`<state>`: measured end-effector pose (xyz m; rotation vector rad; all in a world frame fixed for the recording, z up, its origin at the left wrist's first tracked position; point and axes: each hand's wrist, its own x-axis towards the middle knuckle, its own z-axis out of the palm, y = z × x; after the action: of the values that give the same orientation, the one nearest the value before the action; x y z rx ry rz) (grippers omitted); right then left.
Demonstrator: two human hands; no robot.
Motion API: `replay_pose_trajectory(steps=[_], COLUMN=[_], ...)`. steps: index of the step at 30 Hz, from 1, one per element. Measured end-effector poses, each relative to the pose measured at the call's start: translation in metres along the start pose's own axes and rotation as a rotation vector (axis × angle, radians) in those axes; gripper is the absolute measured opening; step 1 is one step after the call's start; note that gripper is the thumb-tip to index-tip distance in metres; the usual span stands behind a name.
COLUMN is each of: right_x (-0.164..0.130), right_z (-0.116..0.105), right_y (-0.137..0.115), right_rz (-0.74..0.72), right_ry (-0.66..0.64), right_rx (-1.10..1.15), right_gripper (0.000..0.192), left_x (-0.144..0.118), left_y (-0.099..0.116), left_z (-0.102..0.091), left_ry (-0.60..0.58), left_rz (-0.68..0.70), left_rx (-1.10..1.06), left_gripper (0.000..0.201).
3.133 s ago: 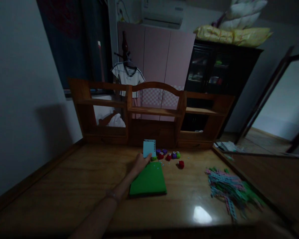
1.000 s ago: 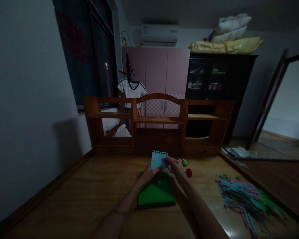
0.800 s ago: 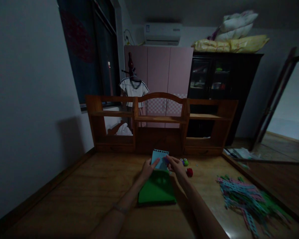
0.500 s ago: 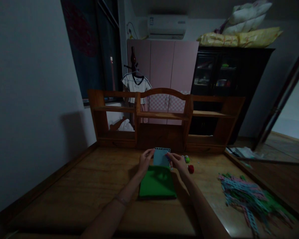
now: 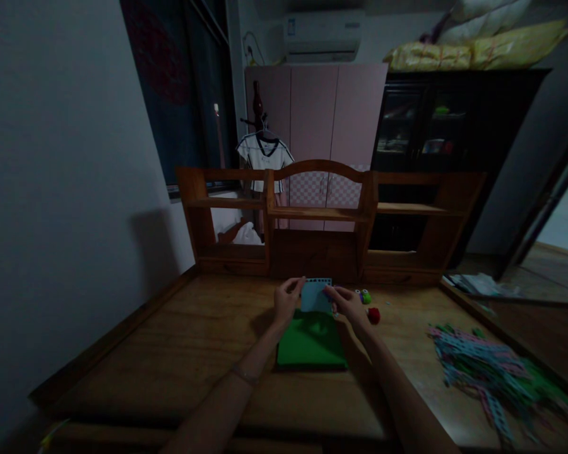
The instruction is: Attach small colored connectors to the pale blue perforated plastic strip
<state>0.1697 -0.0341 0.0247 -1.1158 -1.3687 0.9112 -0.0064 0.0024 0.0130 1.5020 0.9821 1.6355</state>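
A light-blue sheet [image 5: 315,297] with a row of holes along its top edge stands tilted up in front of me. My left hand [image 5: 288,299] pinches its upper left corner between thumb and fingers. At the right edge of the sheet, the fingers of my right hand [image 5: 348,304] are closed; a small purplish bit shows at their tips, too dark to name. Just below the sheet, a green square pad [image 5: 311,343] lies flat on the table. Beyond my right hand are a small green figure with round eyes [image 5: 366,296] and a red piece [image 5: 373,315].
A loose heap of pink, blue and green punched strips [image 5: 483,366] covers the right side of the wooden table [image 5: 194,353]. A wooden shelf unit [image 5: 319,214] runs along the back edge, and a wall [image 5: 76,189] rises at the left.
The whole view has shifted, so the table and hands appear slightly farther right. Both hands keep their hold at the light-blue sheet, which now looks a little shorter and more tilted.
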Motion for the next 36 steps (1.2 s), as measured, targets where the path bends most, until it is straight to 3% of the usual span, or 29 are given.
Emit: replay_pose_trajectory(steps=[26,36], right_x=[-0.005,-0.003], right_z=[0.001,0.000], right_y=[-0.006,0.001], right_rz=[0.056,0.055], right_ry=[0.017,-0.017], right_rx=[0.013,0.009], right_gripper=[0.044,0.042], left_x=[0.002,0.004], left_y=[-0.007,-0.013], left_z=[-0.001,-0.002], left_ry=[0.006,-0.014], left_rz=[-0.042,0.002], left_rx=[-0.005,0.020], left_gripper=[0.042,0.038])
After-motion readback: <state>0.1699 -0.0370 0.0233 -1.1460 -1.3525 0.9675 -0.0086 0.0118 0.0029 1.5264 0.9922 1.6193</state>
